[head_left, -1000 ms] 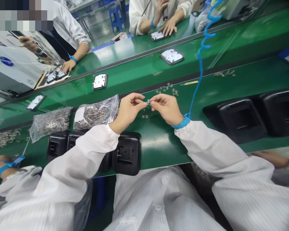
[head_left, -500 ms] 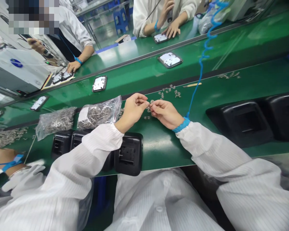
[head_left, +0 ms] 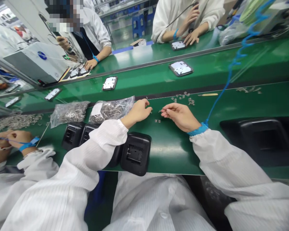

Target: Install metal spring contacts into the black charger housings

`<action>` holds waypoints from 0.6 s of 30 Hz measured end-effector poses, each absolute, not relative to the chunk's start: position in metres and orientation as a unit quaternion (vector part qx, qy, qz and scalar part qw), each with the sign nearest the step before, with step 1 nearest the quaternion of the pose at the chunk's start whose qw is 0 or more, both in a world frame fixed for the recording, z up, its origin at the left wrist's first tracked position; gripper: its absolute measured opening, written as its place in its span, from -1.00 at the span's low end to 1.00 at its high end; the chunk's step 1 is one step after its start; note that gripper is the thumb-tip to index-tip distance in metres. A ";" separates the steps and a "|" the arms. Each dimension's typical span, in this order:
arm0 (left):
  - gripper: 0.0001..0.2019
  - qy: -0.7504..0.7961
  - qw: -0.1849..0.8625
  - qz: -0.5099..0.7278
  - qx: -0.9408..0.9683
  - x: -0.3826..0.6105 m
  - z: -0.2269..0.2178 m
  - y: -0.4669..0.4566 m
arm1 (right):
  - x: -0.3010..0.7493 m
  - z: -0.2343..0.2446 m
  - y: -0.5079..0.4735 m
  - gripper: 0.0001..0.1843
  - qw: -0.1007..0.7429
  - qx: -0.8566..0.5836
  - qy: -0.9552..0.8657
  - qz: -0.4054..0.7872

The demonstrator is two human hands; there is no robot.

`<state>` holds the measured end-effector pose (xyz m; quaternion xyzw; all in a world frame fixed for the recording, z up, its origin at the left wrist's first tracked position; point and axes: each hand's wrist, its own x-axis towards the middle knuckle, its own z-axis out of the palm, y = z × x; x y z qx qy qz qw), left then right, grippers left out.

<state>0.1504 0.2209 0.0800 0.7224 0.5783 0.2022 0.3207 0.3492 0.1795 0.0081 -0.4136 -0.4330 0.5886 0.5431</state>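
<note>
My left hand [head_left: 140, 111] hovers low over the green bench [head_left: 168, 147], fingers curled and pinched on something too small to make out. My right hand [head_left: 180, 115] is a little to its right, thumb and forefinger pinched on a tiny metal part [head_left: 161, 111]. A few loose small metal parts [head_left: 157, 121] lie on the bench between and below the hands. Beside my left hand lies a clear bag of metal parts [head_left: 112, 109]. Under my left forearm sits a black plastic housing [head_left: 136, 154].
A second bag [head_left: 68, 112] and more black housings [head_left: 72, 136] lie left; black trays [head_left: 262, 141] right. More metal parts [head_left: 183, 98] and a wooden stick [head_left: 208, 94] lie farther back. A blue coiled cord [head_left: 228, 77] runs from my wrist strap. Co-workers' hands [head_left: 192, 37] work across the belt.
My hands, which held a small part together, have drawn apart and lowered toward the bench. The camera has shifted, so the scene has slid to the right.
</note>
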 end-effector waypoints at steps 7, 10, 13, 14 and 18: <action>-0.94 0.517 0.085 0.331 0.784 0.079 0.129 0.092 | 0.348 0.012 0.169 -0.60 0.508 -0.448 -0.503 0.537; -0.86 0.648 -0.071 0.378 0.657 0.057 0.089 0.036 | 0.348 0.015 0.166 -0.85 0.483 -0.494 -0.611 0.386; -0.58 0.706 -0.098 0.312 0.628 0.051 0.044 0.006 | 0.343 0.017 0.160 -0.91 0.464 -0.521 -0.667 0.262; -0.49 0.712 -0.084 0.282 0.637 0.053 0.035 0.001 | 0.341 0.018 0.157 -0.90 0.460 -0.533 -0.664 0.250; -0.33 0.722 -0.045 0.197 0.662 0.061 0.026 0.002 | 0.337 0.021 0.145 -0.84 0.443 -0.595 -0.622 0.252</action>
